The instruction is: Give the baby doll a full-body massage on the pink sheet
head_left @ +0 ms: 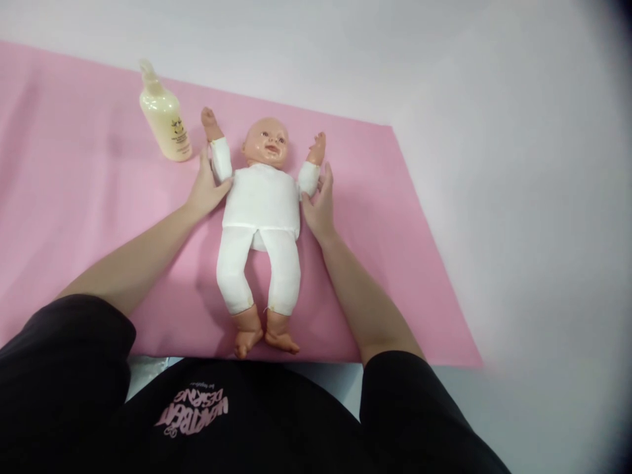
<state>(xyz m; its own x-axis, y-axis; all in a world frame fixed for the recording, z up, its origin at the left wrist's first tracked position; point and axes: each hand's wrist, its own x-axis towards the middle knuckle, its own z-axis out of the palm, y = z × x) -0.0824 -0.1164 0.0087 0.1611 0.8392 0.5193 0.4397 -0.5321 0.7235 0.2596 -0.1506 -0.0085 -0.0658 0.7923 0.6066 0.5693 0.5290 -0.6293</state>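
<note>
A baby doll (261, 197) with a bald plastic head and a white cloth body lies on its back on a pink-covered table, its feet towards me. Both its arms are raised beside its head. My left hand (206, 189) is around the doll's arm on the left, thumb near the armpit and fingers along the outer side. On the other side, my right hand (320, 205) holds the opposite arm in the same way, between thumb and fingers. Parts of the fingers are hidden behind the white sleeves.
A pump bottle (168, 125) of pale yellow liquid stands left of the doll's raised hand. The pink cover (375, 217) ends at the right and at the near edge by my body. A white wall (320, 52) lies behind the table.
</note>
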